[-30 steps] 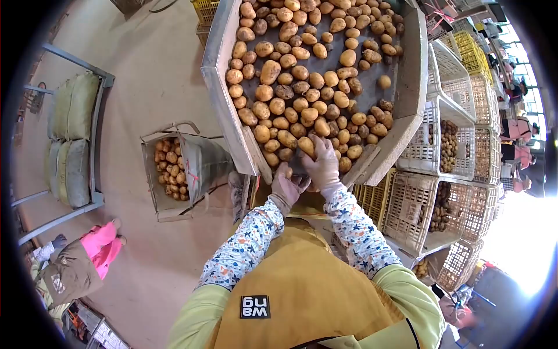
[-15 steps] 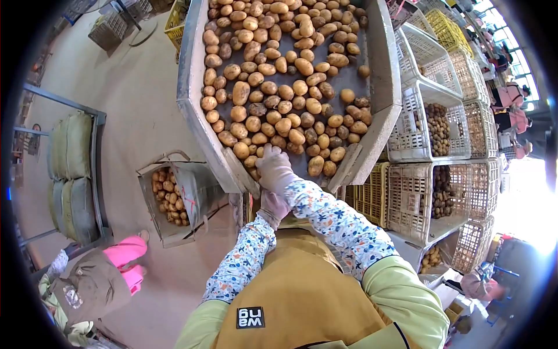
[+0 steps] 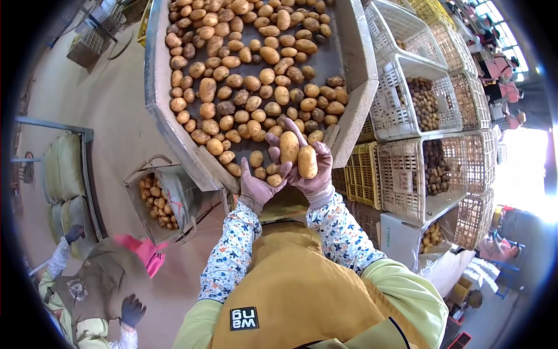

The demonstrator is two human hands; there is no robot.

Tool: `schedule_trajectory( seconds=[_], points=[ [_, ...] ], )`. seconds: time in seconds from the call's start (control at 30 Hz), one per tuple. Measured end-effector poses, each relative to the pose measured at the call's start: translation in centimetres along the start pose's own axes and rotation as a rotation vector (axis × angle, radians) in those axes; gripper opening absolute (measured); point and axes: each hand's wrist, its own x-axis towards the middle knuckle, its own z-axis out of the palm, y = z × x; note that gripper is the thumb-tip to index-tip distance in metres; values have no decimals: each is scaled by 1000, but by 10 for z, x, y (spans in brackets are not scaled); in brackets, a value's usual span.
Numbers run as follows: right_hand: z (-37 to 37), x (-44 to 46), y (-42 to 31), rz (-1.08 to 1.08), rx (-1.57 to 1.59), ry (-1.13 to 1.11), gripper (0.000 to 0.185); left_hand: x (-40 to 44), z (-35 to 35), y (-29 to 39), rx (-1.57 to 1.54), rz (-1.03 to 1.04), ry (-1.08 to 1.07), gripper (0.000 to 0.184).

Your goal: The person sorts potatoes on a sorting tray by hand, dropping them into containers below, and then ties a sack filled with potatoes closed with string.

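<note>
At the lower lip of a metal sorting chute (image 3: 365, 107), both my gloved hands are raised palm up. My right hand (image 3: 317, 185) holds two oblong potatoes, an upper potato (image 3: 289, 146) and a lower potato (image 3: 307, 162), with its fingers curled behind them. My left hand (image 3: 260, 189) is cupped around a few small potatoes; one small potato (image 3: 274, 180) rests against its fingers. Whether the small ones behind it lie in the hand or on the chute, I cannot tell. Many loose potatoes (image 3: 251, 83) cover the chute bed just beyond my hands.
A grey bag of potatoes (image 3: 186, 195) stands open on the floor at left. White crates (image 3: 401, 174) and a yellow crate (image 3: 363, 174) are stacked at right. Filled sacks (image 3: 63, 168) lie on a rack at far left. A co-worker (image 3: 93, 279) bends at lower left.
My hands were together at the chute's lip; now they are apart and turned up with potatoes in them. The view has shifted, and the co-worker at left has moved.
</note>
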Motion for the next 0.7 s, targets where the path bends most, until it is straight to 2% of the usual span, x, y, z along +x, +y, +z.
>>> schedule_trajectory(
  seconds=[0.17, 0.23, 0.27, 0.3, 0.37, 0.4, 0.43, 0.47, 0.5, 0.53, 0.57, 0.6, 0.63, 0.67, 0.7],
  points=[
    [12, -17, 0, -104, -47, 70, 76, 4, -1, 9, -116, -131, 102, 79],
    [10, -25, -4, -163, -152, 128, 79, 10, -11, 11, 133, -37, 86, 78],
    [16, -27, -4, -164, -152, 153, 78, 13, -14, 12, 155, -39, 69, 90],
    [11, -32, -8, -177, -153, 147, 78, 14, -16, 12, 165, -49, 67, 90],
    [0, -39, -16, -116, -18, 113, 69, 13, -15, 13, 206, -33, 48, 87],
    [0, -43, -17, -134, -55, 148, 58, 18, -22, 15, 165, -55, -54, 83],
    [1, -49, -16, -133, -71, 165, 50, 14, -4, 11, 187, 20, 22, 78],
    [2, -59, -16, -181, -321, 344, 49, 8, -1, 8, 296, 31, 30, 77],
    [-25, -62, -13, -370, -970, 419, 42, 9, 0, 10, 344, 14, -4, 77],
    [-10, -71, -17, -185, -479, 320, 39, 7, 5, 12, 340, -27, 67, 78],
    [-12, -78, -17, -320, -612, 371, 39, 8, 8, 14, 361, -63, 152, 76],
    [-2, -95, -24, -603, -965, 495, 38, 10, 4, 18, 429, -34, 208, 74],
    [11, -111, -28, -859, -1311, 623, 37, 9, 7, 22, 331, -65, 274, 71],
    [46, -143, -35, -1039, -1649, 782, 33, 7, 15, 16, 354, -47, 302, 72],
    [70, -182, -52, -1330, -2332, 1011, 31, 3, 22, 10, 364, -7, 335, 72]
  ],
)
